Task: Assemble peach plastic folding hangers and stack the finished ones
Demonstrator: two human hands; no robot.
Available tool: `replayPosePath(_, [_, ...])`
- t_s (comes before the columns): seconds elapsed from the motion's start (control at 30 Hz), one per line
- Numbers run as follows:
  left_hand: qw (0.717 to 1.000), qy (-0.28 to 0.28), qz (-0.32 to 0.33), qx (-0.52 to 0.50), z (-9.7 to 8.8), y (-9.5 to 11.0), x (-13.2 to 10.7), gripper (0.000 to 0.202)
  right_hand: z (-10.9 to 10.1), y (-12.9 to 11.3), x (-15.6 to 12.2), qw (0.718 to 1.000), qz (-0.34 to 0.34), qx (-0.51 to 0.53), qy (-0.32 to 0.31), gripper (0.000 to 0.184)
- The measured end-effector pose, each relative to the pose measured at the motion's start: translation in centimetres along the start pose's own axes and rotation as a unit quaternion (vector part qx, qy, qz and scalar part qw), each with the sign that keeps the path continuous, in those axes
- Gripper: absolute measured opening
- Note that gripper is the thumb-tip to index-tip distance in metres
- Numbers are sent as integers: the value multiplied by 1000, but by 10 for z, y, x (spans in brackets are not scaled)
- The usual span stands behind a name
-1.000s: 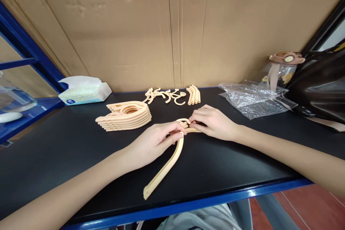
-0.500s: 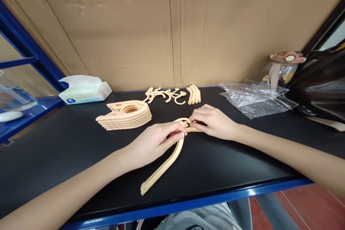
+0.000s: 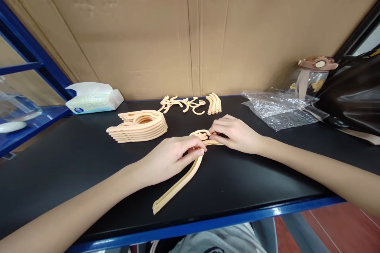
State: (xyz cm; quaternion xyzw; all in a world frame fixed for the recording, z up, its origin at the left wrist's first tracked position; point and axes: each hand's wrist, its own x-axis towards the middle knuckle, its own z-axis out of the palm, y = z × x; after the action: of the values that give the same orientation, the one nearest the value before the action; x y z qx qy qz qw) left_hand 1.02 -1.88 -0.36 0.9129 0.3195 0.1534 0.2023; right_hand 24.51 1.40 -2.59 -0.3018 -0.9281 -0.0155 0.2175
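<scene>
A peach plastic hanger arm lies on the black table, its free end pointing toward me. My left hand pinches its upper end with closed fingers. My right hand, fingers closed, pinches the peach hook piece and a second arm where they meet the first arm. Most of that second arm is hidden under my right hand.
A stack of assembled peach hangers lies left of my hands. Loose hooks and several curved arms lie at the back by the cardboard wall. A tissue pack is far left; a clear plastic bag, a bottle and a dark bag at right.
The free end of the hanger arm has swung a little to the left. Both hands stay in the same place with the same grip.
</scene>
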Motion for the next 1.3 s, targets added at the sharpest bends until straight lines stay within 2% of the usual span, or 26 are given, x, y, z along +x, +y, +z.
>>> replayPosePath(0.33, [1000,-10,5,15,-2,2,-2,20,0,-5,1,1000,-11,-13,-8,20])
replayPosePath(0.47, [1000,1,14,20,-1,1,-2,20,1,-6,1,1000,-19,-18,-8,20])
replayPosePath(0.83, [998,40,30,27,0,-1,-2,18,5,1,1,999,21,-1,32,15])
replayPosePath(0.97, [998,61,13,13,0,-1,-1,18,5,1,1,998,25,6,59,13])
replayPosePath(1.3, [997,73,-26,13,-3,2,-2,21,3,-1,1,998,4,-9,57,15])
